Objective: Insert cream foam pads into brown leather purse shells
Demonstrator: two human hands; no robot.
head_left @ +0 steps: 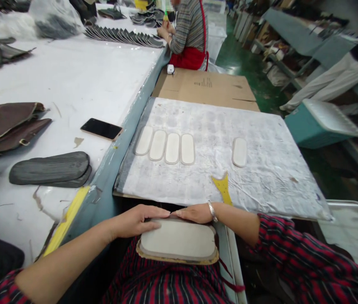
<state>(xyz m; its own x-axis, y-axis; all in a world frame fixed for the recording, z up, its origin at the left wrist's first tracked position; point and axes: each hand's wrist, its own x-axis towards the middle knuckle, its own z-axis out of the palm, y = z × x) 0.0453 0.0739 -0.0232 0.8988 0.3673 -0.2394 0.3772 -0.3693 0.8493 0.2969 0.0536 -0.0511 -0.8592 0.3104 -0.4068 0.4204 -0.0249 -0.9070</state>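
Right now the pale rounded panel (pixel 179 240) sits just below my two hands, near edge toward my lap, a ragged brownish rim showing along its near side. My left hand (pixel 137 221) is spread, fingers stretched along the far edge and thumb apart, lying on the panel. My right hand (pixel 196 213) reaches to that same edge with fingers extended, tips just beside the left's; its thumb is hidden, so I cannot tell whether it pinches anything. Beyond my hands, on the board-like surface (pixel 270 177), lie four small ovals (pixel 173 148) in a row. Past my right hand are a yellow piece (pixel 224 190) and a lone oval (pixel 239 152); beyond my left, a phone (pixel 102 128).
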